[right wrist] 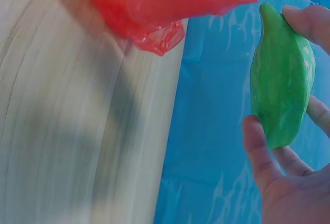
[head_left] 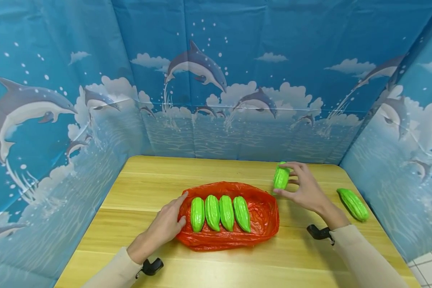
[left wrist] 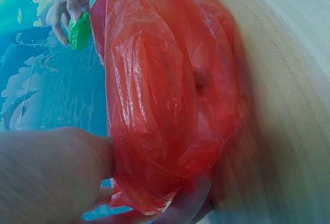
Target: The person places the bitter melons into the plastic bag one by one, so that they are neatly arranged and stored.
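A crinkled red plastic bag (head_left: 223,242) lies on the table with its mouth facing up. Inside it, several green bitter melons (head_left: 212,213) lie side by side toward its left. My left hand (head_left: 165,220) holds the bag's left end, thumb and fingers spread along the edge; in the left wrist view the red plastic (left wrist: 149,100) hides part of the fingers. Raised above the far right of the bag, my right hand (head_left: 306,188) grips another green bitter melon (right wrist: 282,77) between thumb and fingers, apart from the bag.
One more bitter melon (head_left: 353,205) lies near the right edge of the wooden table (head_left: 140,180). A blue dolphin-print curtain (head_left: 216,132) stands behind the table and along both sides. Black wrist-mounted devices (head_left: 153,267) hang at both sleeves.
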`<state>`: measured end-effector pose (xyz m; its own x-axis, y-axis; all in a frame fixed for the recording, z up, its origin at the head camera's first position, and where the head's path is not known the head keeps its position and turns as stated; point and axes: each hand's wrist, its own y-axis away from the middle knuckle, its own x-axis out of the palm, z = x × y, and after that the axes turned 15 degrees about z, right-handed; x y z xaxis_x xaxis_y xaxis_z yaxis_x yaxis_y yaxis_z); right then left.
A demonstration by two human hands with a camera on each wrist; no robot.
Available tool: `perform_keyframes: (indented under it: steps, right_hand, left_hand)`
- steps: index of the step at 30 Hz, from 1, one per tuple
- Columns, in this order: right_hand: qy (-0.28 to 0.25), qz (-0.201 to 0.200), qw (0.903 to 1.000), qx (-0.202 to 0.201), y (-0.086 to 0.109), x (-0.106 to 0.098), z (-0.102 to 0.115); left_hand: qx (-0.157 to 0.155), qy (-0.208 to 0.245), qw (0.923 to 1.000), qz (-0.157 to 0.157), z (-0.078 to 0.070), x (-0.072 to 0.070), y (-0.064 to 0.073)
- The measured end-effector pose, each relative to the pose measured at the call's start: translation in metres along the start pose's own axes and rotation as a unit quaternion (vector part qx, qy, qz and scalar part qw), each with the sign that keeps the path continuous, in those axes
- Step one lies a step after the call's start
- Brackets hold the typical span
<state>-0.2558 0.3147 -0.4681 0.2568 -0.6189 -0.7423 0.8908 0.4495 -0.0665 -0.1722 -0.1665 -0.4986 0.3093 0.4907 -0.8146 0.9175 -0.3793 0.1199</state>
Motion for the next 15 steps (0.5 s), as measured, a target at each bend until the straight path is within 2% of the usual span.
perform_keyframes:
  steps: [15]
  right_hand:
    - [-0.006, 0.017, 0.9993, -0.034, -0.005, 0.010, 0.028]
  left_hand:
    - [0.000, 0.001, 1.0000, 0.000, 0.002, 0.000, 0.000]
